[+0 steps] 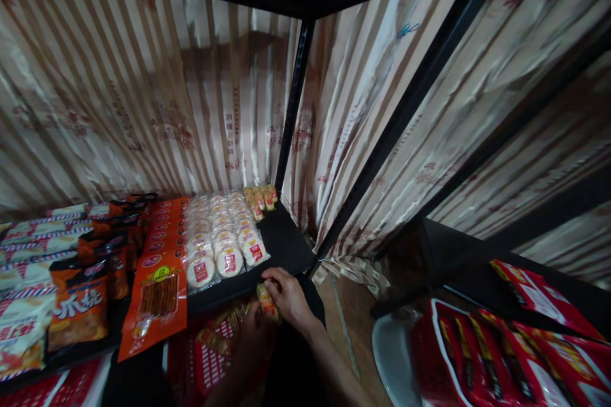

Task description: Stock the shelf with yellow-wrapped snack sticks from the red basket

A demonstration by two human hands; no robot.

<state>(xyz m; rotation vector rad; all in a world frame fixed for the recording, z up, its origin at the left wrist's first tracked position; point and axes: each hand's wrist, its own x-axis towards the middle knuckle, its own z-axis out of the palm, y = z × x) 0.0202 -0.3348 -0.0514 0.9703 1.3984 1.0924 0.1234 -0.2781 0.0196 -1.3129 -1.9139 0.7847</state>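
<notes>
In the lower middle of the head view, my right hand [290, 297] pinches a small yellow snack packet [266, 303] with red print. My left hand [252, 332], dark in shadow, closes on the packet's lower left side. Both hands are just off the front edge of a black shelf [286, 238]. Similar small yellow packets [262, 195] stand grouped at the shelf's back corner. Beside them lie rows of round white wrapped cakes [229, 261] with red labels. Under my left hand, a red basket [203, 365] holds more yellow packets.
Orange snack strips [160, 286], orange-black bags [79, 305] and white-blue bags [23, 324] fill the shelf's left part. A dark metal post [292, 102] rises at the corner before striped curtains [214, 89]. Red packages [501, 356] sit in a basket at lower right.
</notes>
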